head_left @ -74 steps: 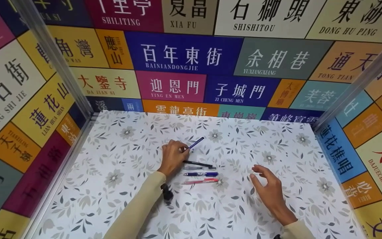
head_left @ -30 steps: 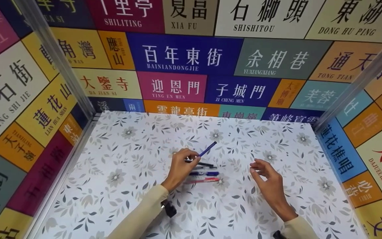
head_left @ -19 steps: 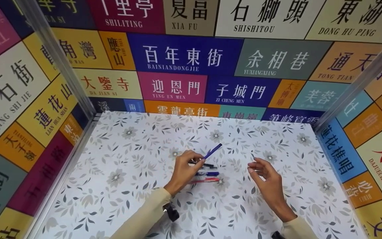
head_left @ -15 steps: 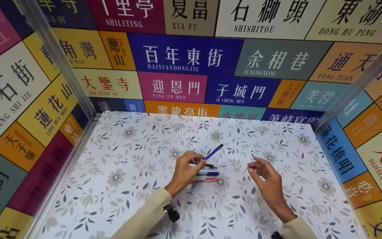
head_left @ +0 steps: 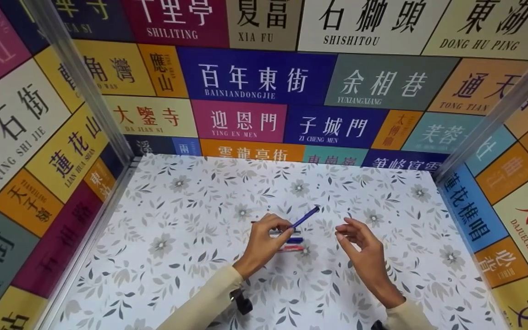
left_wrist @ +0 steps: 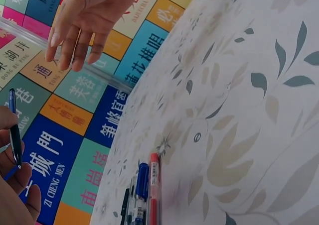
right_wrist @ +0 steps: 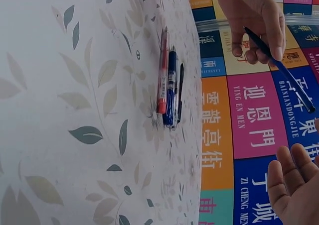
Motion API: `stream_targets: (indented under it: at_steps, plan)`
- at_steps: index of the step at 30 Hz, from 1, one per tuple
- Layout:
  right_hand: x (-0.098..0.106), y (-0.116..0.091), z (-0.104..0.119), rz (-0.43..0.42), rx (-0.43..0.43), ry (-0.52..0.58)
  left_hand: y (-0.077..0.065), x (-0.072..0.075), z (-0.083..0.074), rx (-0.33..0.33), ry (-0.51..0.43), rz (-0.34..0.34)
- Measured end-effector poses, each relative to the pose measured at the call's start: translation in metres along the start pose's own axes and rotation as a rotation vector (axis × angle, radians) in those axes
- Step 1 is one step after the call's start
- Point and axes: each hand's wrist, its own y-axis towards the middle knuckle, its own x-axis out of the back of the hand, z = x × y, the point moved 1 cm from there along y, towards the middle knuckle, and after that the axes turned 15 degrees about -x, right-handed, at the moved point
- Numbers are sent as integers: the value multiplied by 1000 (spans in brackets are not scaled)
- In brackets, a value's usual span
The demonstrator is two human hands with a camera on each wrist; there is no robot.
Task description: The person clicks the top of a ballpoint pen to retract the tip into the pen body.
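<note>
A slim blue pen (head_left: 305, 217) with a dark end is pinched between thumb and fingers of my left hand (head_left: 264, 243). It slants up to the right, held above the table in the right wrist view. Below that hand lies a row of pens: a red pen (right_wrist: 163, 75), a blue-capped pen (left_wrist: 142, 181), a clear pen and a black pen (right_wrist: 181, 93). In the head view the left hand covers part of the row. To the right, my right hand (head_left: 365, 250) hovers with fingers loosely bent and nothing in them, near the held pen's dark end.
A white tablecloth (head_left: 190, 275) with grey leaves and flowers covers the table. Panels with coloured street-name signs (head_left: 255, 75) rise at the back and both sides, joined by clear corner strips (head_left: 87, 87).
My left hand has carried the slim blue pen rightward and nearer me, over the row of pens. The right hand has shifted slightly left, so the two hands are closer together.
</note>
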Motion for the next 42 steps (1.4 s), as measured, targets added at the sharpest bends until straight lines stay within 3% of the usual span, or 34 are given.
stream_targets:
  at_steps: [6, 13, 26, 42]
  plan:
    - [-5, -1, 5, 18, 23, 41, 0, -6, -6, -32, -23, -27]
    - [-10, -2, 13, 49, 67, 45, -1, -8, -16, -19, -43, -4]
    - [-23, -2, 24, 83, 119, 62, -1, -12, -28, -57, -37, -15]
    - [-31, -4, 36, 84, 97, 128, -2, -17, -40, -74, -118, -54]
